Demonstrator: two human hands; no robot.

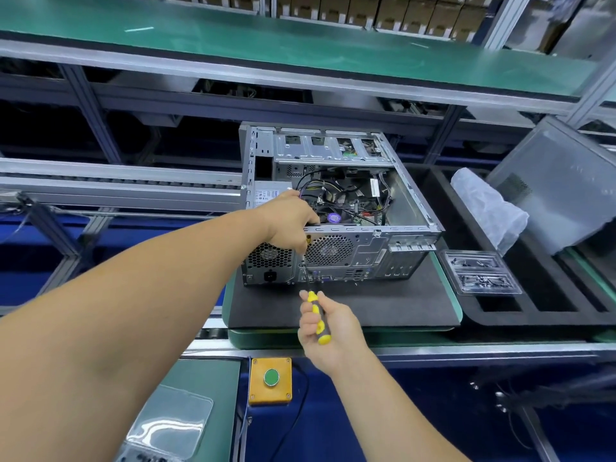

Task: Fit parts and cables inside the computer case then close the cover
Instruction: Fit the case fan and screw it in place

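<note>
An open grey computer case (393,243) lies on a black mat (350,305), its rear panel facing me. Black cables (336,195) and a board show inside. My left hand (290,218) grips the case's upper rear edge beside the power supply (266,195), fingers curled over the rim. My right hand (328,331) holds a yellow-and-black screwdriver (316,320) by its handle. The thin shaft points up at the rear panel near the fan grille (330,250). The tip is hidden in blur behind the left fingers.
A grey side cover (550,185) leans at the right beside a crumpled plastic bag (483,205). A clear tray of screws (476,276) sits on black foam. A yellow box with a green button (270,378) is mounted below the table edge. Shelves run behind.
</note>
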